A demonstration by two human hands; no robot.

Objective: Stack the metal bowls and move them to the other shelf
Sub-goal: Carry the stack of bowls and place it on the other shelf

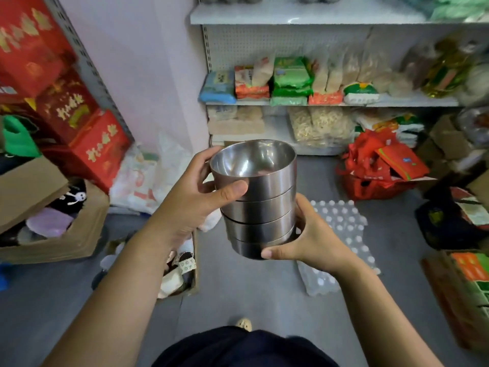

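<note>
Head view: a stack of metal bowls (258,200) is carried mid-air over the floor, left hand (195,197) wrapped around the upper bowls, right hand (311,238) cupping the bottom; best keep it upright and lift toward the white upper shelf (304,14)

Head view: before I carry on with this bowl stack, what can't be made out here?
- Underside of the bowl stack: covered by the right hand; left hand hides its left side.
- Metal items on the top shelf: cut off by the top edge, so count unknown.
- Goods at far right: blurred.
- Package labels on the middle shelf: too small to read.
</note>
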